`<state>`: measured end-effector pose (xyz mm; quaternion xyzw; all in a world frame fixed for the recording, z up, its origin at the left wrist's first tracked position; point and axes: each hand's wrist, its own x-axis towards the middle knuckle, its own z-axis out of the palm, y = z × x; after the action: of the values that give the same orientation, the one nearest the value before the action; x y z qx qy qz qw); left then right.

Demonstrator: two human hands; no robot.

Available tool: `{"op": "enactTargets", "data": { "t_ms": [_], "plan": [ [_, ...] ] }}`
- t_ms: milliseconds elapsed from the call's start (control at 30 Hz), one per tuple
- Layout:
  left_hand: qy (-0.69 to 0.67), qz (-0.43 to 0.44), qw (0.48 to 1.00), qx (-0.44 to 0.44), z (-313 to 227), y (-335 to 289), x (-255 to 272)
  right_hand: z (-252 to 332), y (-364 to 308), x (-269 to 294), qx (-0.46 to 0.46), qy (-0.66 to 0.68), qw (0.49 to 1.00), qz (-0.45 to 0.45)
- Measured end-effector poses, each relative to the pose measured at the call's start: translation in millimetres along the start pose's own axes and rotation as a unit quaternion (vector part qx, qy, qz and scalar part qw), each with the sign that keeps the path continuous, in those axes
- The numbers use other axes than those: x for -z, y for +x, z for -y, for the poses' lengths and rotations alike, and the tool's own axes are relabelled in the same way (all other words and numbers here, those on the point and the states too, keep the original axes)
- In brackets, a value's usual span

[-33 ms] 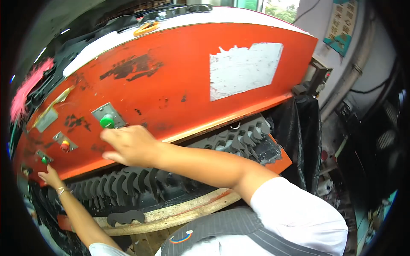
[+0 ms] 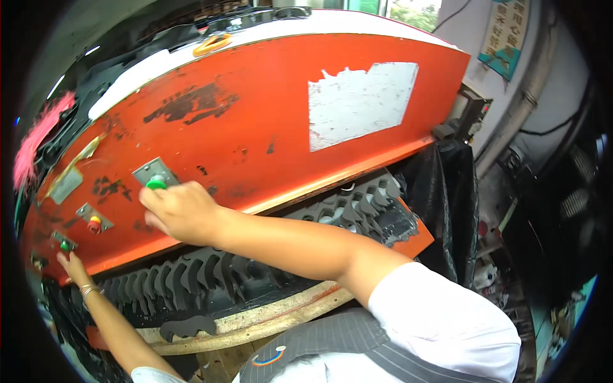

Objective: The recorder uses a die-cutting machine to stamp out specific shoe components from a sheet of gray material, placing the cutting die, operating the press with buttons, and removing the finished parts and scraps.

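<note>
My right hand (image 2: 182, 212) reaches across to a large green push button (image 2: 155, 184) on a metal plate in the orange panel. Its bent fingers come up to the lower edge of the button, and the thumb sits a little apart below; the fingertips are partly hidden. Farther left, my left hand (image 2: 75, 269), with a bracelet at the wrist, has its fingers stretched up to a smaller green button (image 2: 65, 245). Neither hand appears to hold anything. Between the two lies a red button (image 2: 94, 225) with a yellow collar, touched by neither hand.
Below the orange panel (image 2: 268, 121), several dark grey wavy foam pieces (image 2: 185, 281) line a black bed. One loose wavy piece (image 2: 188, 327) lies on the pale front rim (image 2: 274, 319). Black plastic sheeting (image 2: 440, 204) hangs at right. An orange tape roll (image 2: 212, 45) rests on top.
My right hand has moved slightly left and its fingers are more bent against the green button. My left thumb and fingers are closer to the small button. The view has shifted slightly.
</note>
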<state>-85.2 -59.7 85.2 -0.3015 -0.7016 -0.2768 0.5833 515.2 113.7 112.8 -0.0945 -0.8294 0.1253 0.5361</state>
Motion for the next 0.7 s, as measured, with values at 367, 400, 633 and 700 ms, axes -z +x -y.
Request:
{"op": "enactTargets", "data": {
  "t_ms": [367, 400, 633, 700],
  "plan": [
    [-0.409, 0.473, 0.767, 0.146, -242.4, -113.5, 116.1, -33.8, -112.6, 11.8, -0.115, -0.02, 0.986, 0.116],
    [-0.42, 0.48, 0.766, 0.081, -273.0, -118.8, 158.4, -20.6, -129.1, 13.7, -0.216, 0.017, 0.942, 0.254],
    [-0.595, 0.602, 0.531, -0.037, -431.4, -199.8, 338.1, 26.8, -224.8, 76.0, -0.347, 0.083, 0.833, 0.423],
    [-0.604, 0.643, 0.47, 0.022, -449.6, -222.4, 364.1, 38.9, -234.1, 102.2, -0.363, 0.092, 0.824, 0.425]
  ]
}}
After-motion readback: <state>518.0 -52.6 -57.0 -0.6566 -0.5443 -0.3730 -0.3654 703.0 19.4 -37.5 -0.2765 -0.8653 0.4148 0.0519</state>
